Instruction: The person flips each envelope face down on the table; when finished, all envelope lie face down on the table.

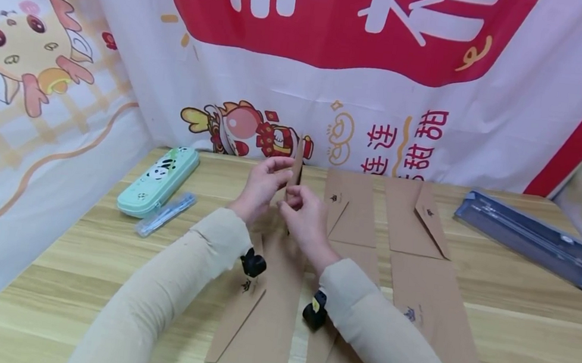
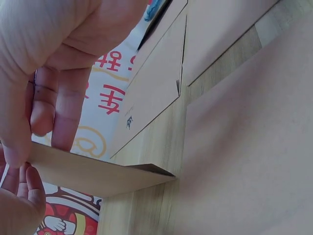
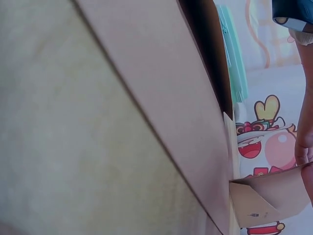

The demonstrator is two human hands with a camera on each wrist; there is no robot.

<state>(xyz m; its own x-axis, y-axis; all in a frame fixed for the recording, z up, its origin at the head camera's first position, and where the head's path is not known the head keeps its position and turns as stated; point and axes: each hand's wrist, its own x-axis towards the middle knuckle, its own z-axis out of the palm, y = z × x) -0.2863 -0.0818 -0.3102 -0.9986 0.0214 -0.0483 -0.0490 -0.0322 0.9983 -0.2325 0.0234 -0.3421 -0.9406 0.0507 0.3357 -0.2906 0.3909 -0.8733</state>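
Both hands hold a brown paper envelope [image 1: 297, 161] on edge above the back middle of the table. My left hand [image 1: 262, 187] grips it from the left, its thumb and fingers about the upper edge in the left wrist view. From the right, my right hand [image 1: 310, 216] pinches the near edge with thumb and fingertips. In the right wrist view the held envelope [image 3: 274, 196] shows a pointed flap and a small dark print. Nearest below the hands lies another brown envelope [image 1: 275, 323], flap to the left.
More brown envelopes lie to the right in two columns, including a back middle one [image 1: 360, 213] and a back right one [image 1: 402, 224]. A mint panda pencil case [image 1: 158, 181] and a clear packet [image 1: 165, 215] lie left; a dark blue pouch [image 1: 527, 235] lies right. Printed cloth [image 1: 281, 78] hangs behind.
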